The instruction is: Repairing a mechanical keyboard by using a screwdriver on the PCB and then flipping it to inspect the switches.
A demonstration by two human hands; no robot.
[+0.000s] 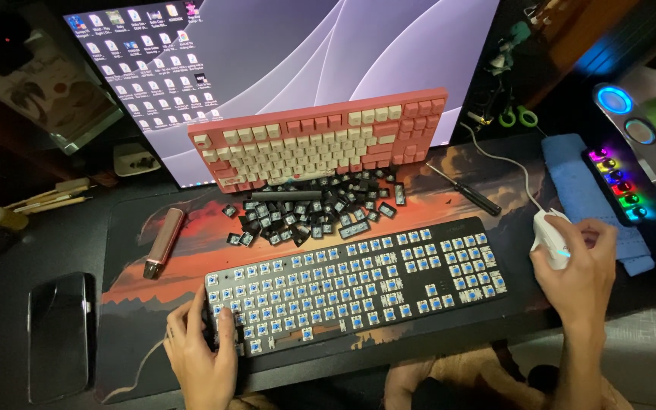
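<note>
Hiding mouse (552, 235): R hand (582, 262) (front only)

1. This is a home computer desk in a dim room.
2. At 12 o'clock a monitor (282, 68) shows a desktop full of icons.
3. A pink keyboard (320, 140) leans against it; below lies a black keyboard (358, 281) stripped of caps, on a printed desk mat (161, 288).
4. At 3 o'clock sit a white mouse (552, 235) and a lit speaker (632, 129).
5. A phone (58, 334) lies at 8 o'clock.
</note>
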